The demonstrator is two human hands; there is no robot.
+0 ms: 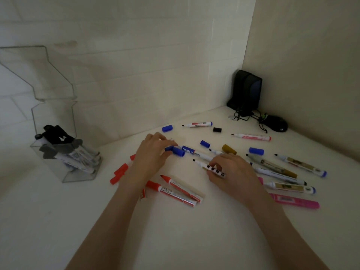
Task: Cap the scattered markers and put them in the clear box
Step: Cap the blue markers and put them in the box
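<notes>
Markers (251,137), uncapped, with loose caps (167,128): scattered mid-tabletop (175,230) toward the right edge. Right hand (233,172) grip: pinching a black-tipped marker (206,166); left hand (152,152) grip: closed round a blue cap (175,150). Clear box (76,175), capped markers inside: far left corner.

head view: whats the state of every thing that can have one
clear box, lid up, capped markers inside
left hand, pinches a blue cap
right hand, holds the black-tipped marker, uncapped
red-tipped marker, uncapped, lying flat
black cap, loose, on no marker
</notes>
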